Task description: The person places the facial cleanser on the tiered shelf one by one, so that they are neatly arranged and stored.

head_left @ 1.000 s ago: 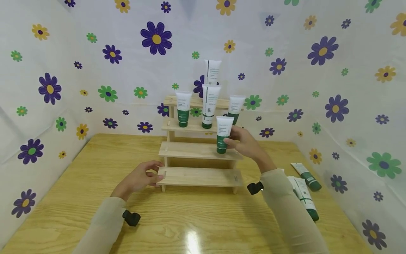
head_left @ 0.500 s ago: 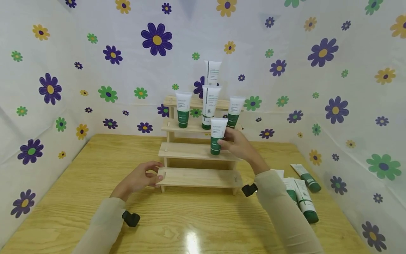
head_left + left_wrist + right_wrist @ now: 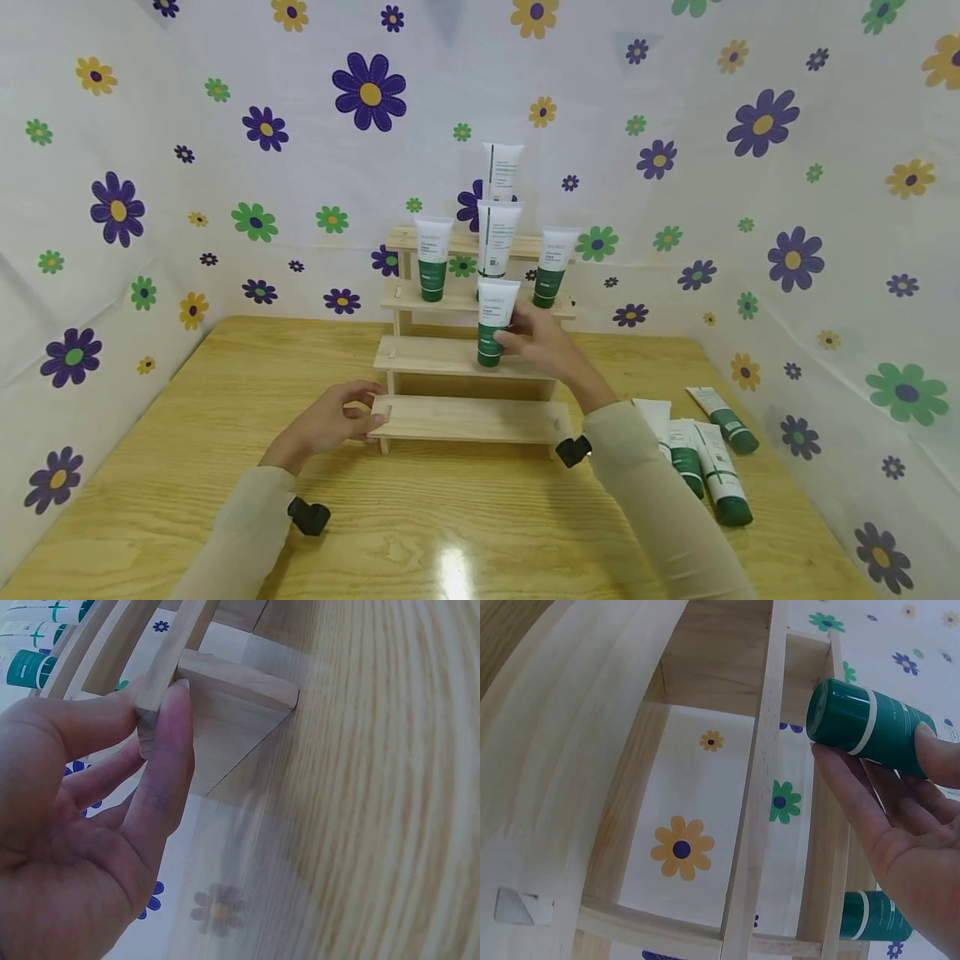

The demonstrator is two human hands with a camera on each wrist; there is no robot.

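A four-tier wooden display rack (image 3: 472, 418) stands on the table. My left hand (image 3: 330, 421) pinches the left end of its lowest shelf between thumb and fingers, as the left wrist view shows. My right hand (image 3: 543, 342) grips a small white-and-green squeeze tube (image 3: 495, 312), cap down and upright, over the second shelf from the bottom. In the right wrist view the tube's green cap (image 3: 836, 712) points toward the rack boards. Behind it on the third shelf stand a short tube (image 3: 432, 258), a tall tube (image 3: 497, 237) and another short tube (image 3: 553, 267). One tall tube (image 3: 502, 171) tops the rack.
Several tubes lie on the table at the right, among them a tall white one (image 3: 722, 471) beside my right sleeve and a short one (image 3: 723, 419) farther back. A flower-printed cloth (image 3: 300, 167) walls the table on the back and sides.
My right hand has carried the tube leftward along the second shelf, from near its right end to about the middle, slightly lower. My left hand has stayed at the rack.
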